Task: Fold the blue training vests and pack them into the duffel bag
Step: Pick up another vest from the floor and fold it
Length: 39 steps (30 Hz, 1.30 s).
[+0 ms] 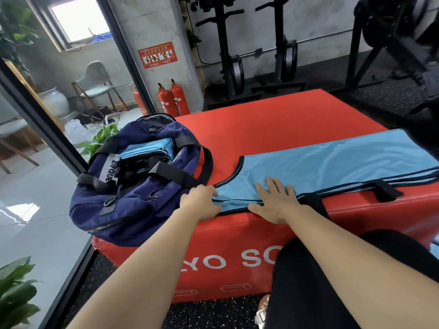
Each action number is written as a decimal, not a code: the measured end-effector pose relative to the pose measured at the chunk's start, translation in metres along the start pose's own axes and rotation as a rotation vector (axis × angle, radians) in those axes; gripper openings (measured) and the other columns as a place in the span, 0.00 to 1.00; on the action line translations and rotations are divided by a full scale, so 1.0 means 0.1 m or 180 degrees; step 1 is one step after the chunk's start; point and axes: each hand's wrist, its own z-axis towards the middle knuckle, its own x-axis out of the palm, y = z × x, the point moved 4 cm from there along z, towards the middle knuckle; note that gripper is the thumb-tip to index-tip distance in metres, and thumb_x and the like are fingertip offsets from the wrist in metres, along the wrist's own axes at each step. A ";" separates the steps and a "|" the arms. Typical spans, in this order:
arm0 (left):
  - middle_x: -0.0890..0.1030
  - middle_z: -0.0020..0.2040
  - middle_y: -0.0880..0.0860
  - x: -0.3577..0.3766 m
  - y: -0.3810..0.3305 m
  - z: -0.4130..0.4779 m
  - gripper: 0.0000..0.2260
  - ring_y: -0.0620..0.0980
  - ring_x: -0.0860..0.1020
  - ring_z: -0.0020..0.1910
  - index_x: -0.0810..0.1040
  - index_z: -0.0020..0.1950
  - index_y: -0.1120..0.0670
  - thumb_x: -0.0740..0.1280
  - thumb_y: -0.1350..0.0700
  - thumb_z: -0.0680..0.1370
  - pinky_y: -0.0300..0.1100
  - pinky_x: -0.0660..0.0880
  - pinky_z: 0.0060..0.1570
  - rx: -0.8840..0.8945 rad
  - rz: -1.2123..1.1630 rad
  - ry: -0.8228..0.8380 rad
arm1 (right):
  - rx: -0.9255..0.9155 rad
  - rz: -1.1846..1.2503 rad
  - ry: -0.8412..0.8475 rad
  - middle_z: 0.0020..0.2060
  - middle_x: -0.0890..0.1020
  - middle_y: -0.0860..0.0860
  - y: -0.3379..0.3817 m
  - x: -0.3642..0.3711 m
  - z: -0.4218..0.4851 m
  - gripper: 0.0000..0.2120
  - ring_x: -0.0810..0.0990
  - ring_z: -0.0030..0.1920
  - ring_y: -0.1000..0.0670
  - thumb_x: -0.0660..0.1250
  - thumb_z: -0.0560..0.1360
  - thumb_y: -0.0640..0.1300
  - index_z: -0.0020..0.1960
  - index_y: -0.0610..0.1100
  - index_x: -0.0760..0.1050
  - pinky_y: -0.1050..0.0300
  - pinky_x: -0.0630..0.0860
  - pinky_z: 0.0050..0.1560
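Blue training vest (332, 162), one, light blue with dark binding: lies lengthwise along the near edge of the red padded box (261, 124), running from just beside the bag out to the right edge of view, in several layers with the bound edges stacked along the front. Left hand (202, 201): at the vest's left end, knuckles up, fingers curled over the bound edge and gripping it. Right hand (275, 198): near the left, palm down on the fabric, fingers straight and spread, pressing the vest onto the box. Duffel bag (133, 203), navy with black straps: stands on the box's near left corner, just beside the left hand, top unzipped and gaping. Folded vests (147, 148), same light blue: stacked inside the bag's opening; count cannot be told. Fire extinguishers (173, 98), two, red: upright against a concrete pillar beyond the bag, with a red notice (158, 54) on the pillar above them. Gym racks (228, 55), black: along the back wall. Potted plant (104, 136), green: on the floor behind the bag. White lettering on the box front, partly hidden by the person's black-clad leg (332, 281).
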 end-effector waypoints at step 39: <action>0.41 0.80 0.47 0.42 -0.20 0.19 0.31 0.47 0.38 0.78 0.43 0.80 0.44 0.49 0.35 0.81 0.51 0.40 0.76 0.0513 0.0255 0.0428 | -0.0046 -0.0251 -0.0269 0.78 0.38 0.44 -0.20 0.09 -0.11 0.32 0.35 0.78 0.43 0.44 0.81 0.63 0.80 0.52 0.39 0.41 0.36 0.75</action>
